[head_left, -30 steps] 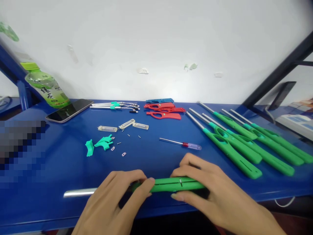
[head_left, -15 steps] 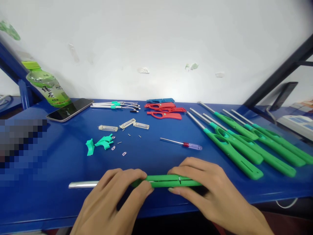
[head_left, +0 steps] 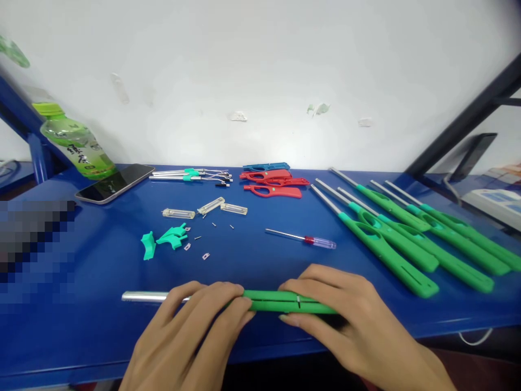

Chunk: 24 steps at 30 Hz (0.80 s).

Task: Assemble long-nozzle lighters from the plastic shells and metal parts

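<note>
The left hand [head_left: 191, 328] and right hand [head_left: 348, 312] each keep a narrow grip on a green long-necked lighter [head_left: 272, 307], near the blue surface's [head_left: 240, 250] front edge; the step seems to be pressing it together, the next move calling for even pressure along the seam [head_left: 280, 300]

Scuffed white wall [head_left: 268, 60] behind a blue table [head_left: 73, 336]

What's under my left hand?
Your left hand covers part of the green handle, which shows to its right, and part of the silver tube, whose end pokes out to its left. Where handle and tube meet is hidden.
</note>
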Each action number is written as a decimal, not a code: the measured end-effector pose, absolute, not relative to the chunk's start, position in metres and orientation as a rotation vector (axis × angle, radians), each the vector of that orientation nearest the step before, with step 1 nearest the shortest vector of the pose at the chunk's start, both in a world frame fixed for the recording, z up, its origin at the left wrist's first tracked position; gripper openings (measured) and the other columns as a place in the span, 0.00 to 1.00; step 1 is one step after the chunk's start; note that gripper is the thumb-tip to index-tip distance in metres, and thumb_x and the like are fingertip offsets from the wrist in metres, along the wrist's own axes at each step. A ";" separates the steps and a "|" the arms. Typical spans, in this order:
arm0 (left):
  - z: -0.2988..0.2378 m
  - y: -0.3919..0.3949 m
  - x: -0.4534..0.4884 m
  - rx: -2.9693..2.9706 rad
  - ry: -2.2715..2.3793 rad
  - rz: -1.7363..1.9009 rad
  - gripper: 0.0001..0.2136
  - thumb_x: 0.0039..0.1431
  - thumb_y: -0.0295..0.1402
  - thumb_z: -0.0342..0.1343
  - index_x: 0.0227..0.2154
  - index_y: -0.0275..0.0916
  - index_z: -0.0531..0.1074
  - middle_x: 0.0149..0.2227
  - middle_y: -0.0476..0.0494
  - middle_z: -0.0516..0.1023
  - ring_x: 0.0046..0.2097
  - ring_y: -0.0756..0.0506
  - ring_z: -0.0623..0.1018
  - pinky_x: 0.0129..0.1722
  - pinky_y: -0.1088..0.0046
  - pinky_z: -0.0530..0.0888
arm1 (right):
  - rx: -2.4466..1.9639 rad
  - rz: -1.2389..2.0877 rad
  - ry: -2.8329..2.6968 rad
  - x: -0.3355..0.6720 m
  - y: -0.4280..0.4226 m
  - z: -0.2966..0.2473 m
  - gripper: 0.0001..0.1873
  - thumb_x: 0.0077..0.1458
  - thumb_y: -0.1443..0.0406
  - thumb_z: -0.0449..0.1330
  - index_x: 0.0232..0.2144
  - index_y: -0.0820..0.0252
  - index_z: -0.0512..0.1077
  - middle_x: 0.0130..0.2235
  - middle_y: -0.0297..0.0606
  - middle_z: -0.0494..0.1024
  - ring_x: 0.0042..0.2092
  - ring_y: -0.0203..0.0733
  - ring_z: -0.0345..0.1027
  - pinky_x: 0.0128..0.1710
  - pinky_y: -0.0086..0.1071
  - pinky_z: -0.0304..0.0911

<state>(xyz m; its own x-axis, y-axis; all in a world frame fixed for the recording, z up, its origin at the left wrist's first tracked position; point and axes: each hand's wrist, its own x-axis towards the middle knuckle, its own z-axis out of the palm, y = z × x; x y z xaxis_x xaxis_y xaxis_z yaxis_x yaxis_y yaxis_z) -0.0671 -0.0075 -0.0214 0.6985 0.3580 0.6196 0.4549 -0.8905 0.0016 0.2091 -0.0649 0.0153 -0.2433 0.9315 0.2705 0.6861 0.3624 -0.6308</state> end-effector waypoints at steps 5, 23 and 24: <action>-0.018 -0.004 -0.062 -2.688 -0.650 -0.997 0.15 0.71 0.20 0.58 0.56 0.36 0.76 0.53 0.42 0.84 0.55 0.43 0.81 0.65 0.58 0.68 | -1.405 0.501 -2.039 0.209 -0.065 0.015 0.06 0.71 0.61 0.65 0.49 0.49 0.79 0.42 0.30 0.81 0.40 0.38 0.76 0.40 0.31 0.68; -0.013 -0.002 -0.056 -2.782 -0.701 -0.984 0.10 0.73 0.21 0.55 0.52 0.36 0.74 0.51 0.43 0.78 0.51 0.45 0.76 0.57 0.63 0.68 | -1.375 0.447 -2.087 0.212 -0.066 0.013 0.09 0.71 0.60 0.65 0.51 0.50 0.79 0.43 0.33 0.81 0.41 0.39 0.76 0.40 0.31 0.69; -0.013 -0.002 -0.056 -2.773 -0.698 -0.979 0.10 0.73 0.21 0.55 0.52 0.37 0.74 0.51 0.43 0.79 0.50 0.45 0.77 0.57 0.63 0.68 | -1.375 0.441 -2.088 0.213 -0.066 0.013 0.09 0.71 0.60 0.65 0.51 0.50 0.79 0.43 0.33 0.81 0.41 0.39 0.77 0.40 0.31 0.69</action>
